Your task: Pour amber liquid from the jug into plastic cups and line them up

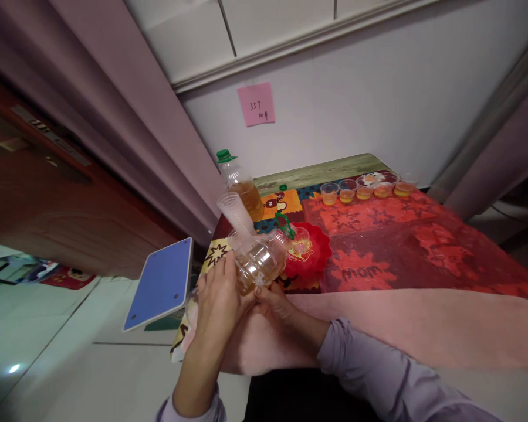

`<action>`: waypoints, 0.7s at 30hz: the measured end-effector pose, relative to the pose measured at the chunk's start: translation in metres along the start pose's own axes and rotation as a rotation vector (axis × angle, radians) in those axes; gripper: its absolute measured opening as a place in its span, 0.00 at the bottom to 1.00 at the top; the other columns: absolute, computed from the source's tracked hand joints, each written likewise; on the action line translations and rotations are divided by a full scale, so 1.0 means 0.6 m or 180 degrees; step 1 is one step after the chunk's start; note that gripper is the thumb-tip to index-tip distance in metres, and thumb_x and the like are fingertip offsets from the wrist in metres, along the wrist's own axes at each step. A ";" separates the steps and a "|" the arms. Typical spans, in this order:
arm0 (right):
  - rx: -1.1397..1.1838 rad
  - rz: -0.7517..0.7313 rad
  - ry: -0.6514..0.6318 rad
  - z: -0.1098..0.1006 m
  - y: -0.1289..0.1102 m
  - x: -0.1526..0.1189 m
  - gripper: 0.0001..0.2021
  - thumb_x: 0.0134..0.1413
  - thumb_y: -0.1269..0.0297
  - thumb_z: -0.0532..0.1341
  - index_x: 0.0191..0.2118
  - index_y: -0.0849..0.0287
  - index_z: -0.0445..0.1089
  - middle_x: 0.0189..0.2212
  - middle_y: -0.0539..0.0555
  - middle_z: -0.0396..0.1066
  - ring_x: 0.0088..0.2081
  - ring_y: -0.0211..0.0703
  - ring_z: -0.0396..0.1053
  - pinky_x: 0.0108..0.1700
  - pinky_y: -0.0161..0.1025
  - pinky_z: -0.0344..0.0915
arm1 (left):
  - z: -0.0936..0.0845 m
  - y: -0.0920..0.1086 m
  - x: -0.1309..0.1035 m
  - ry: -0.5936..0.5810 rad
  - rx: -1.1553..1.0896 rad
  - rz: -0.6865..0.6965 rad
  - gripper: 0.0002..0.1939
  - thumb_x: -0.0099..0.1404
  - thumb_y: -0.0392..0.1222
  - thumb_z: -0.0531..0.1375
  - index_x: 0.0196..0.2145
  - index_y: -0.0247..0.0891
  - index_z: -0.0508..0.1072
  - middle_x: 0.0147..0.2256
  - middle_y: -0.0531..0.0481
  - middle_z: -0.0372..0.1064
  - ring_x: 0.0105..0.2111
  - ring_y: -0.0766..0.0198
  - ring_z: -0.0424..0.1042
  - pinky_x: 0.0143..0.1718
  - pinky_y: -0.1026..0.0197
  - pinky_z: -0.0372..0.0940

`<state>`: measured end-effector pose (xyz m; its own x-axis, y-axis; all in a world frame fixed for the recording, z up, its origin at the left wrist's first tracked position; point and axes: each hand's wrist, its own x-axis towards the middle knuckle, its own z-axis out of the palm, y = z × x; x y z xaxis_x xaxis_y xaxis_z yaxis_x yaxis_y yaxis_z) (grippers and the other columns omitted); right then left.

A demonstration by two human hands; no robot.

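A clear plastic bottle (260, 262) with amber liquid is tilted, its neck pointing right and slightly up over a small clear cup (303, 239). That cup stands on a red scalloped plate (320, 249). My left hand (220, 290) is wrapped round the bottle's lower left end. From below, my right hand (275, 308) grips the same bottle. A green plastic loop (285, 226) shows at the bottle's neck. Just behind the bottle leans a stack of clear cups (236, 212). Whether liquid is flowing, I cannot tell.
A larger bottle (245, 186) with a green cap stands at the back left. Several cups of yellowish liquid (364, 190) line the table's far edge. A green cap (283, 187) lies nearby. Left of the patterned table (378, 252) is a blue stool (161, 281).
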<state>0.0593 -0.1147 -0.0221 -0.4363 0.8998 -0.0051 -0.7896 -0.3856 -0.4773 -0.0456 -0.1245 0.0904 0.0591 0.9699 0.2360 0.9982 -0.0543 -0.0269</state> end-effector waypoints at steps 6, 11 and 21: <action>-0.0061 0.0001 -0.0037 -0.008 0.008 0.001 0.40 0.46 0.46 0.78 0.64 0.46 0.67 0.63 0.57 0.75 0.62 0.60 0.74 0.61 0.61 0.74 | 0.002 -0.001 0.002 0.0053 -0.0013 0.0014 0.42 0.60 0.47 0.70 0.67 0.36 0.61 0.59 0.33 0.75 0.58 0.38 0.75 0.54 0.43 0.67; -0.0091 -0.0003 -0.0017 -0.011 0.012 0.003 0.40 0.46 0.46 0.78 0.64 0.47 0.68 0.62 0.58 0.76 0.62 0.60 0.74 0.60 0.61 0.74 | 0.002 -0.002 0.005 -0.0029 -0.0005 0.0008 0.43 0.60 0.48 0.70 0.68 0.35 0.61 0.60 0.31 0.74 0.59 0.37 0.74 0.56 0.42 0.67; 0.0080 0.0021 0.0137 -0.007 0.011 0.004 0.40 0.40 0.47 0.81 0.60 0.48 0.72 0.57 0.58 0.79 0.59 0.61 0.76 0.59 0.60 0.75 | 0.001 0.001 0.006 -0.0023 0.0034 0.0013 0.44 0.59 0.47 0.70 0.69 0.36 0.60 0.61 0.31 0.74 0.59 0.38 0.74 0.57 0.42 0.67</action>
<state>0.0546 -0.1142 -0.0289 -0.4231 0.9049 -0.0462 -0.7976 -0.3962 -0.4549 -0.0446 -0.1207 0.0906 0.0632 0.9714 0.2289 0.9977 -0.0559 -0.0382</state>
